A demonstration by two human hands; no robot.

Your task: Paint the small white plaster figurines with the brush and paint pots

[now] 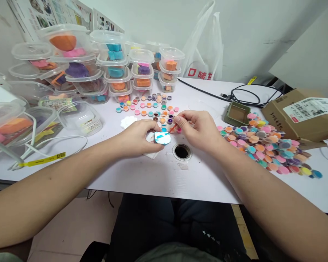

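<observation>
My left hand (139,137) holds a small flat plaster piece (163,138) that is partly painted turquoise, resting on a white cloth (152,154) on the white table (142,174). My right hand (198,129) pinches a thin orange-handled brush (172,128), its tip touching the piece's upper right edge. Just behind both hands lie rows of tiny paint pots (150,107) in many colours. A white flower-shaped piece (126,122) lies to the left of my left hand.
Stacked clear tubs (114,69) with coloured pieces fill the back left. A heap of small paint pots (265,147) lies at the right, by a green tray (236,113) and a cardboard box (303,112). A cable hole (182,151) sits between my hands. Black cables (243,95) run behind.
</observation>
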